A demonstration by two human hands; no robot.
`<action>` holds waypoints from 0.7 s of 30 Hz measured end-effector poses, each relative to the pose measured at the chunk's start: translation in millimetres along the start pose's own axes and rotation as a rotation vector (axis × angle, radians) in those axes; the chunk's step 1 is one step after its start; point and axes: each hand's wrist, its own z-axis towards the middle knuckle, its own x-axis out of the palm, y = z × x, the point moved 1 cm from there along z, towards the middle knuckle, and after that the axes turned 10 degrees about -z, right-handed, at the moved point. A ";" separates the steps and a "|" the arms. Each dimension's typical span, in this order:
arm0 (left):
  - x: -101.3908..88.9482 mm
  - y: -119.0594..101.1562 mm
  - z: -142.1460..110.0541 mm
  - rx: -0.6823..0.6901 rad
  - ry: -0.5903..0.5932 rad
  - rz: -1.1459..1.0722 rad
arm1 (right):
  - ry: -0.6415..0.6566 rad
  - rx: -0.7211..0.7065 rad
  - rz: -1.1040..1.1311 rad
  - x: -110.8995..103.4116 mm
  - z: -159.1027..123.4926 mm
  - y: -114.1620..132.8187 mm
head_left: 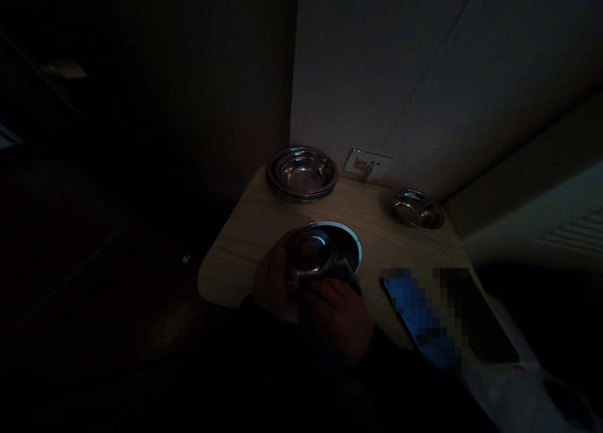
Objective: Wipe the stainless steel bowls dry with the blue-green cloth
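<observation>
A shiny steel bowl point(325, 247) rests tilted on a small light-wood table point(240, 244) in a dim room. My left hand point(269, 282) grips the bowl's near-left rim, fingers closed round it. Pressed against the bowl's near edge is a dark cloth point(336, 273), held by my right hand point(340, 313) with its fingers closed over it. Dark sleeves cover both wrists.
A stack of steel bowls point(301, 172) stands at the table's far left corner. A smaller steel dish point(418, 208) sits at the far right. A wall socket point(367, 164) is behind them. A blurred blue-lit object point(419, 313) lies at the right near edge. Darkness surrounds the table's left.
</observation>
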 end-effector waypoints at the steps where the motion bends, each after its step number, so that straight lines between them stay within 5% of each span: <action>1: -0.6 0.7 -0.2 -0.011 -0.023 0.005 | -0.008 0.035 0.040 2.8 5.7 8.0; 5: -3.7 -0.8 1.3 -0.047 -0.100 0.018 | -0.043 0.065 0.075 8.0 13.8 19.3; 11: 1.8 -6.8 3.7 -0.033 -0.031 0.001 | -0.035 -0.092 -0.124 -2.8 -11.7 -13.0; 17: -3.0 1.6 3.1 -0.152 -0.218 0.119 | -0.050 0.092 -0.008 14.0 11.4 22.0; 21: -5.3 2.5 2.9 -0.092 -0.180 0.136 | -0.037 -0.015 -0.053 5.4 2.3 7.2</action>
